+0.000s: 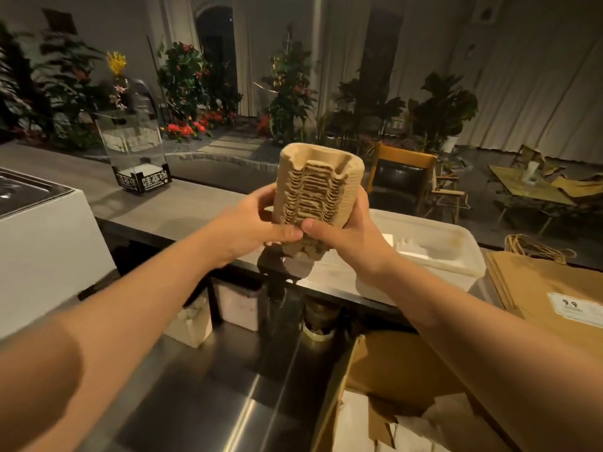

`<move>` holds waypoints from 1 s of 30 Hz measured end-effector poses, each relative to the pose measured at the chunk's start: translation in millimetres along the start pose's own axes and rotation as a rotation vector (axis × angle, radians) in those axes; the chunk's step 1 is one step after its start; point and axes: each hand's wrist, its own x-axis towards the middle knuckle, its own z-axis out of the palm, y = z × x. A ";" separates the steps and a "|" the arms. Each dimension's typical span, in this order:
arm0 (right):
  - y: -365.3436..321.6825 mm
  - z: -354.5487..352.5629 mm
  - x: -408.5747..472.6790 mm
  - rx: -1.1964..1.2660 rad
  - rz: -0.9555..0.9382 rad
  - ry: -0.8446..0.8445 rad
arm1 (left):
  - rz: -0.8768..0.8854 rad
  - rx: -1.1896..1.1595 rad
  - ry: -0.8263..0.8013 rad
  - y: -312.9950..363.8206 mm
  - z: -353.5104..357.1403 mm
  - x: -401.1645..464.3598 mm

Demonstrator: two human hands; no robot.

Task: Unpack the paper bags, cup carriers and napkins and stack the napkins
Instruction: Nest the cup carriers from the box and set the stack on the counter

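Steel surface in a dim café: a stack of cup carriers is held up above it.

The stack is gripped by the left hand and right hand; paper bags lie right of the right hand.

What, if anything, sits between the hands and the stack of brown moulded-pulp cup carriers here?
Nothing visible does. The left hand and the right hand both grip the stack of brown moulded-pulp cup carriers directly, near its lower end, holding it in the air above the grey counter, clear of the white plastic tub.
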 end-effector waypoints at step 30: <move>74.7 31.4 80.5 -0.149 0.098 -0.081 | -0.079 0.054 0.130 -89.2 -10.6 63.7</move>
